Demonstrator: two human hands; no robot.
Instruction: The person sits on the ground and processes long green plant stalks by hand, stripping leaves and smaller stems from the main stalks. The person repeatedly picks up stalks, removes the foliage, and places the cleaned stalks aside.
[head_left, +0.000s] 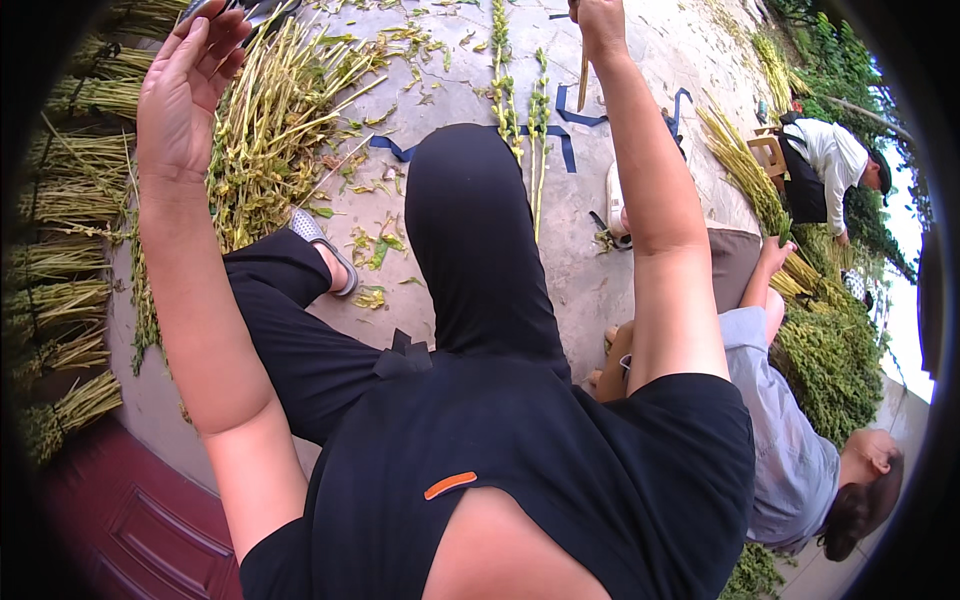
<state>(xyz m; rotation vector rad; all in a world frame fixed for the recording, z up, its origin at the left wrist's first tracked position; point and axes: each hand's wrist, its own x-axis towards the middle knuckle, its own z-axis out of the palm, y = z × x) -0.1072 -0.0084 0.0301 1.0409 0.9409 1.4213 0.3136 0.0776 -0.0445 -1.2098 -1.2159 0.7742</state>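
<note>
My left hand (184, 105) is raised at the upper left, palm showing and fingers apart. It is beside a heap of cut yellow-green stalks (262, 142), and a dark object lies partly hidden behind its fingertips. My right hand (606, 34) is at the top edge, partly cut off. Its fingers are closed around a thin brown stick-like piece (583, 79) that points down. Between my hands, a few podded stalks (535, 124), apparently sesame, lie lengthwise on the concrete. Beneath them runs a blue strap (559, 139), with another blue strap (574, 116) close by.
Tied stalk bundles (75, 180) line the left side, above a dark red panelled door (165, 540). Fallen leaves (379, 244) litter the concrete. A person in grey (780, 427) sits close on my right, holding greenery. Beyond, a person in white (829, 161) bends over more stalks (750, 180).
</note>
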